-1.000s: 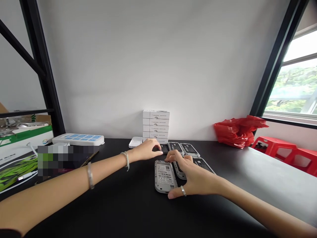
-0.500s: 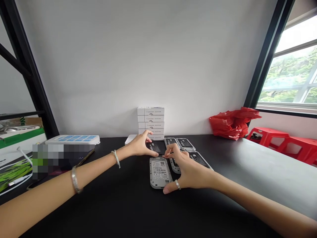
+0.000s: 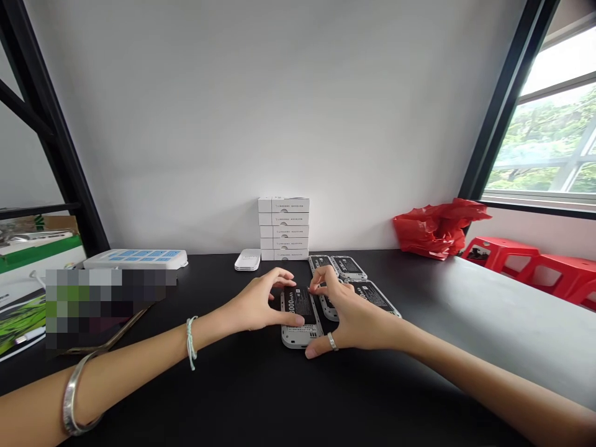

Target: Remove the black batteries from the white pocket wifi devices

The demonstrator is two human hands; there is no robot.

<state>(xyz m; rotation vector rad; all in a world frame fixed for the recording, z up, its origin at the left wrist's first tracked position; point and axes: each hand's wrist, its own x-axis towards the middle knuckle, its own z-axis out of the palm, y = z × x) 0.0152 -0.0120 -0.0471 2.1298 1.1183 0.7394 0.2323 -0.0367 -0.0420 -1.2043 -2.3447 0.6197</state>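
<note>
A white device case (image 3: 298, 340) lies face up near the table's middle, its lower part showing. Over its upper part is a black battery (image 3: 300, 305), which my left hand (image 3: 263, 303) holds between the thumb and fingers. My right hand (image 3: 351, 310) has its thumb at the case's lower right edge and its bent fingers at the upper right corner, steadying the same case. Partly behind the right hand, more cases with black batteries (image 3: 375, 296) lie side by side. Two further battery-fitted cases (image 3: 348, 267) sit behind those.
A stack of white boxes (image 3: 285, 230) stands against the wall, with white covers (image 3: 248, 260) at its left. A white power strip (image 3: 139, 258) and a phone (image 3: 112, 338) lie left. At the back right is a red plastic bag (image 3: 435, 230); red stools (image 3: 507, 257) stand beyond the table.
My left hand has brought the battery toward me, from behind the case to over it. My right hand has stayed almost in place at the case.
</note>
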